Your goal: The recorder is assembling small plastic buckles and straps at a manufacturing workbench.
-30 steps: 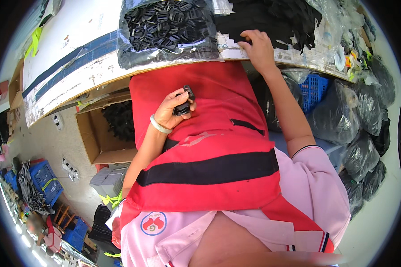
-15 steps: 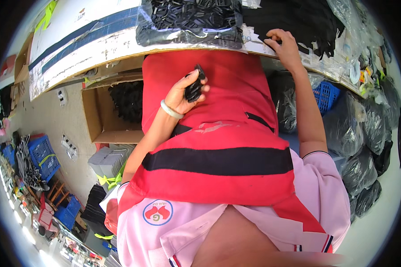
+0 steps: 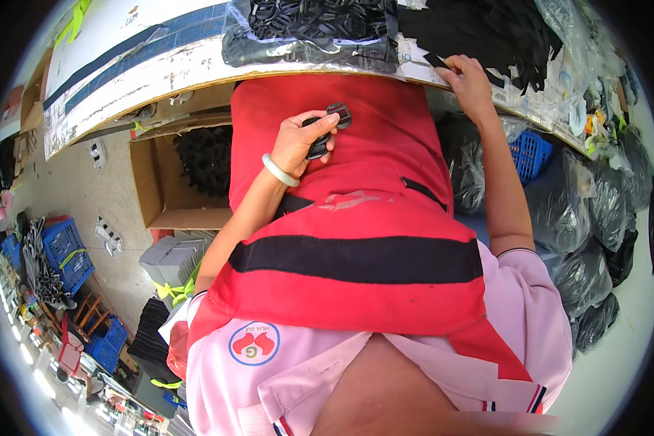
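Observation:
My left hand (image 3: 301,145) is closed around several black plastic buckles (image 3: 338,115) above the lap of my red apron. One buckle sticks up between thumb and forefinger, and the others lie partly hidden in the palm. At the table's front edge, my right hand (image 3: 471,86) has its fingers bent and pressed together, close to a pile of black fabric strips (image 3: 479,36). A dark strip end lies by the fingertips, but what they grip is hidden. Between the hands, at the back, a clear plastic bag (image 3: 305,54) holds many more black buckles (image 3: 312,18).
The white worktable (image 3: 145,80) spans the far side. Beneath it stands a cardboard box (image 3: 149,185) with black pieces inside. A blue basket (image 3: 530,156) and filled black bags (image 3: 567,203) crowd the right. Grey stacked pieces (image 3: 174,258) stand at my left.
My left hand has turned, and one buckle now shows clearly at the fingertips. My right hand has shifted slightly right and down along the table edge, its fingers drawn closer together.

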The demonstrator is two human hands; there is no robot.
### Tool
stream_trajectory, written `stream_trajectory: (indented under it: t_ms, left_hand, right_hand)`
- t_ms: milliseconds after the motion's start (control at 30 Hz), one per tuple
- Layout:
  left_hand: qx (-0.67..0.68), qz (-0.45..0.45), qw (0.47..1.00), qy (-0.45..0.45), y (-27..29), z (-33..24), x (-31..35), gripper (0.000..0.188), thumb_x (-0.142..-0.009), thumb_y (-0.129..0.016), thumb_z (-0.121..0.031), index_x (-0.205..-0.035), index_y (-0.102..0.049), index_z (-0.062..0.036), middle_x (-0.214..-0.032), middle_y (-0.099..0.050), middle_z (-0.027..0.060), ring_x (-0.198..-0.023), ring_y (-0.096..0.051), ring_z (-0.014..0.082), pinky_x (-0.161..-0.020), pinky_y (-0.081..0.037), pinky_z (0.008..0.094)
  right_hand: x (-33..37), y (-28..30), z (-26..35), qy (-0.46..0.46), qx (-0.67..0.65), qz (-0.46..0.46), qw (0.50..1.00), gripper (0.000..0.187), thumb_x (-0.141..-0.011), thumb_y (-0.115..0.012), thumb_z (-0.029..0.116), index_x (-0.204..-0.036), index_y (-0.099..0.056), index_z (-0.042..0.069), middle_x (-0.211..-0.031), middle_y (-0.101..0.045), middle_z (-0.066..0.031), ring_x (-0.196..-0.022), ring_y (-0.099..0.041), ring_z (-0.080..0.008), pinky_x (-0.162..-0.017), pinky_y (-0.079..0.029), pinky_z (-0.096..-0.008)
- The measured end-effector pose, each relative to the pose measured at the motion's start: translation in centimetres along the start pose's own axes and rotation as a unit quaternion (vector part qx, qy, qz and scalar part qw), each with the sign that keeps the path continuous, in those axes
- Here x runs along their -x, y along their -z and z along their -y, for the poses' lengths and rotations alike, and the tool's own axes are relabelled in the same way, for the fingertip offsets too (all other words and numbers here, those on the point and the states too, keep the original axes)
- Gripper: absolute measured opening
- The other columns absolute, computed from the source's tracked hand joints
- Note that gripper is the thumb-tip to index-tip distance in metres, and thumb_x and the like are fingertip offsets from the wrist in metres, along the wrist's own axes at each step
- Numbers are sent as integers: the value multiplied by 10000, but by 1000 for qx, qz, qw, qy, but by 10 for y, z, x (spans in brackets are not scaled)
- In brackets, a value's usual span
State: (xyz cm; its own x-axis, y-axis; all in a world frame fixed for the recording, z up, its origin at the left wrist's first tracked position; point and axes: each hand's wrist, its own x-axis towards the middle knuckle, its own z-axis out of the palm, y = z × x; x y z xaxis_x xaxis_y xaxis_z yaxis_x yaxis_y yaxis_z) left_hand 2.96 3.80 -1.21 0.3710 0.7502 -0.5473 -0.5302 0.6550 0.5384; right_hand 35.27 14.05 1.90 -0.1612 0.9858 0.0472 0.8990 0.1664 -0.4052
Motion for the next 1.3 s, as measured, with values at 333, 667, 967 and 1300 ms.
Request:
stream_trajectory:
  t_ms: [333,667,967,1300]
  left_hand:
    - [-161,-108,970,-146,-32,-23,9,115,-852,-688,-69,-918,-680,24,-699,-622,34,-519,-558,69,-397,-430,197]
    - [-439,-110,791,-411,-7,-14,2,132,-771,-714,7,-895,-670,8,-738,-605,72,-617,-582,148,-535,-462,268]
    - [-494,-75,743,-446,-5,-15,10,160,-781,-736,-26,-930,-687,6,-782,-626,69,-703,-612,137,-575,-481,265]
    - [26,-60,994,-91,-4,-17,11,187,-879,-662,-126,-948,-654,48,-788,-640,93,-564,-593,140,-398,-458,245]
  right_hand:
    - [40,-18,137,-124,-421,302,846,200,-940,-596,239,-889,-646,52,-717,-531,84,-630,-442,5,-547,-344,-173]
    - [39,-36,154,-179,-520,246,798,161,-934,-612,210,-890,-654,61,-723,-536,93,-614,-436,27,-522,-319,-149]
    - [28,-56,140,-231,-619,317,680,268,-899,-661,209,-1089,-602,29,-846,-651,-27,-738,-605,-80,-665,-491,-217]
    - [41,-67,154,60,-448,69,889,159,-882,-664,107,-1028,-648,43,-855,-630,2,-773,-593,-77,-711,-465,-197]
